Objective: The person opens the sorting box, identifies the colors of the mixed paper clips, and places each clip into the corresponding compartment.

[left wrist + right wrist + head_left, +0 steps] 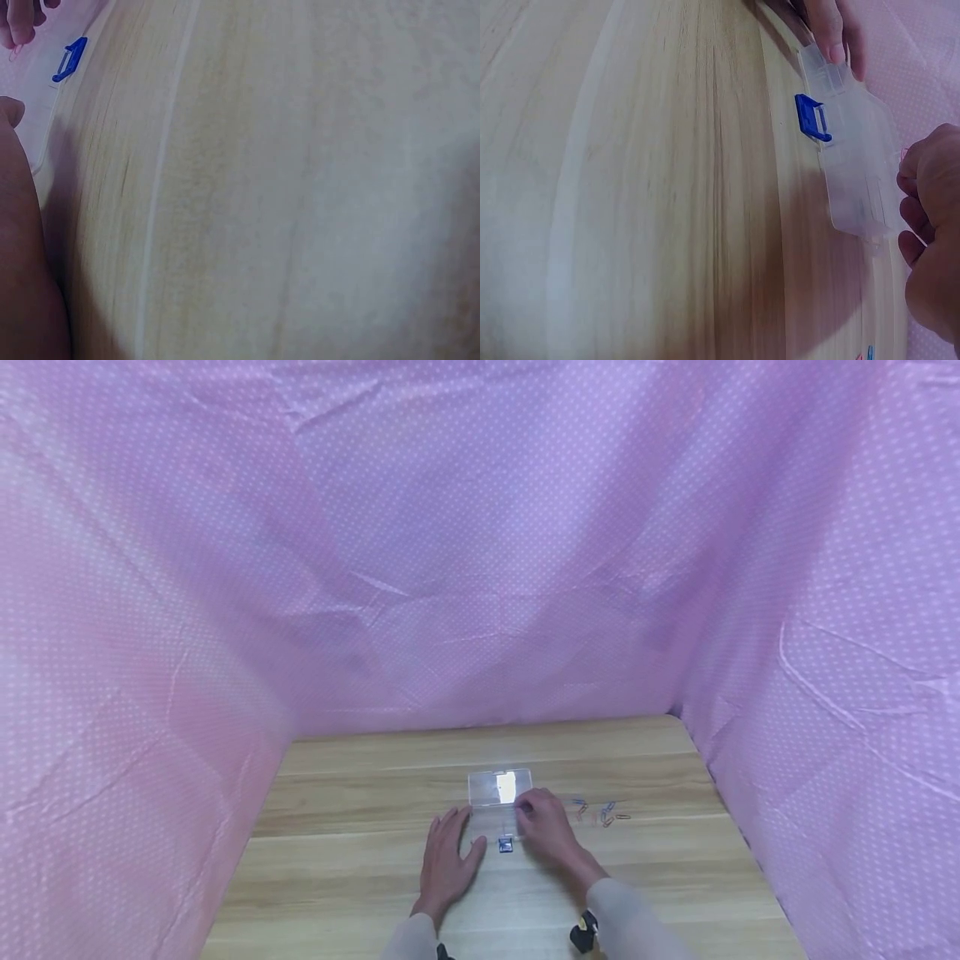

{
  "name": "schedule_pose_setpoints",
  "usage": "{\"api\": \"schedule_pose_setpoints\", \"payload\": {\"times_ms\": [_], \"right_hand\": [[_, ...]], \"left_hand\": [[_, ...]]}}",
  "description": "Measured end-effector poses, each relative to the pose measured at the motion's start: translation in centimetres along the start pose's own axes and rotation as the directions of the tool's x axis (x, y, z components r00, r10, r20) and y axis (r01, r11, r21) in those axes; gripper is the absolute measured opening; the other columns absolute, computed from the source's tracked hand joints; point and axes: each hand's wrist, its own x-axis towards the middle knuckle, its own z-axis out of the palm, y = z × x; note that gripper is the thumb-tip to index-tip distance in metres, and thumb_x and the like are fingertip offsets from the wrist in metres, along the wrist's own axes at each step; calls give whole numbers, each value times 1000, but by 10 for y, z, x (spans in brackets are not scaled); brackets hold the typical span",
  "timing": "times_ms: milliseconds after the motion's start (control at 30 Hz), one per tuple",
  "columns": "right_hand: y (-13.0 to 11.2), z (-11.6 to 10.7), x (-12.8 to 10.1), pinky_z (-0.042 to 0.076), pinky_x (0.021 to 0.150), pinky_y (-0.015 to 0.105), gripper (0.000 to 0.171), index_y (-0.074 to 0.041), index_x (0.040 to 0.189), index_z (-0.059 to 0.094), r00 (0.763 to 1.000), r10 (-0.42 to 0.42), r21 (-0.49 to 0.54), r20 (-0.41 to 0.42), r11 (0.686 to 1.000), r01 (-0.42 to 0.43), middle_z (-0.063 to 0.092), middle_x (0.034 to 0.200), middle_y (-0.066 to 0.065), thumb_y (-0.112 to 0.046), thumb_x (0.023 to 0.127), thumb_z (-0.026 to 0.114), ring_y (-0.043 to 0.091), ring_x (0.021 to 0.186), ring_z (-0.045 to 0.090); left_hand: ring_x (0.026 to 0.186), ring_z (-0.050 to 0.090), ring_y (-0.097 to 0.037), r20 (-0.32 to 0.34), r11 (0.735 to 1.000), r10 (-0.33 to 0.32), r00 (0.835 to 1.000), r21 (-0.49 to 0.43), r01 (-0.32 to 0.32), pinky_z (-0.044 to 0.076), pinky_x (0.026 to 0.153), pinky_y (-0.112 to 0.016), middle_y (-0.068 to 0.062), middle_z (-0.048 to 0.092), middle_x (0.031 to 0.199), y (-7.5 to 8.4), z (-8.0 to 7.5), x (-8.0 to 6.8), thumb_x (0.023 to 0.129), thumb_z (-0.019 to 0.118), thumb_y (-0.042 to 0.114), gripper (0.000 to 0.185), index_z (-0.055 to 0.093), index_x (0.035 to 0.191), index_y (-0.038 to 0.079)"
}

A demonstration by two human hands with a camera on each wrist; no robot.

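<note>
A clear plastic box with its lid swung back lies on the table, and a blue latch hangs from its near wall. My left hand lies along the box's left end with fingers extended, the thumb at the near rim in the right wrist view. Over the right part of the box, my right hand pinches a small pink paper clip, mostly hidden behind the fingertips. To the right of that hand, several coloured paper clips are scattered on the wood.
The wooden table has a rounded far right corner. Pink dotted cloth hangs behind it and along both sides. Both forearms reach in from the near edge.
</note>
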Motion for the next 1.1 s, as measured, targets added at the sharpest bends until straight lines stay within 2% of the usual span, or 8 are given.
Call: {"api": "schedule_pose_setpoints", "payload": {"times_ms": [100,233,567,767,1000,1100], "right_hand": [[0,3,1,66,106,45,12,-5,113,80,1000,-10,-21,1,1000,10,78,111,0,-7,104,73,18,109,69],[0,8,3,65,109,50,10,-8,111,80,1000,-17,-58,-1,998,17,79,111,1,-8,104,73,19,110,70],[-2,12,6,63,114,52,8,-11,110,80,1000,10,-90,-2,996,-10,79,113,4,-10,105,73,23,114,70],[0,12,4,63,112,52,10,-11,113,79,1000,-14,-98,-3,995,13,78,114,2,-11,105,74,22,114,69],[1,12,2,61,111,52,33,-7,133,75,999,-50,-90,-5,995,49,75,132,5,-13,101,78,24,123,65],[2,12,1,59,118,54,44,-9,142,72,999,-53,-90,-4,995,52,71,144,8,-17,100,81,28,132,64]], "left_hand": [[160,55,-37,-3,1000,-2,1000,3,2,26,145,-61,-12,66,164,-1,1,-1,105,73,45,64,61,162,17],[158,56,-38,-24,1000,22,999,18,-22,29,143,-63,-13,67,163,-2,2,-1,105,73,44,64,61,161,16],[159,55,-39,-20,1000,23,1000,13,-23,29,143,-63,-15,66,163,1,-1,0,105,73,42,63,62,160,14],[159,56,-38,-25,999,30,999,18,-30,30,143,-62,-14,67,163,0,0,0,105,73,44,63,62,160,15],[159,56,-37,-17,1000,15,1000,12,-15,29,144,-60,-13,67,163,-1,0,0,105,72,47,64,62,161,16],[158,57,-38,-28,999,30,999,25,-29,30,142,-63,-14,67,162,-2,2,-1,105,73,46,64,62,160,15]]}}
